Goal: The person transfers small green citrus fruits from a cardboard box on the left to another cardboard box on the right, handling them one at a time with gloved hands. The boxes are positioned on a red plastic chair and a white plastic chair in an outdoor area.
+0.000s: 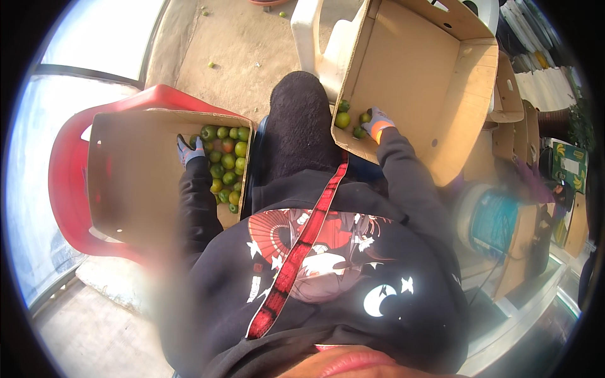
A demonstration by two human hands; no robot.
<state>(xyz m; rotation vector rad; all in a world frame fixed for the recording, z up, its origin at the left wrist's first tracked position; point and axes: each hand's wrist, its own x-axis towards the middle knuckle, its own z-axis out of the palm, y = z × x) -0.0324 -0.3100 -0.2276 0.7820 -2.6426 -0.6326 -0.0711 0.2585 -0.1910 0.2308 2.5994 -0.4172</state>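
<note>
My left hand (191,151), in a grey glove with dark fingertips, is inside the cardboard box (137,156) on my left. Its fingers are spread beside a green tomato (194,140), at the edge of a group of mostly green tomatoes (229,161). One tomato (228,144) there is turning orange-red. On my right, a second cardboard box (411,71) stands tilted. At its near left corner my right hand (378,122), gloved with an orange cuff, has its fingers on a green tomato (364,117). Several more, including a yellowish-green tomato (342,120), lie beside it.
A red plastic chair (66,175) supports the left box. A white plastic chair (314,52) is by the right box. Small green fruits (211,64) lie on the concrete floor (227,42). More cardboard boxes (508,94) and a blue-labelled bucket (491,219) stand at right.
</note>
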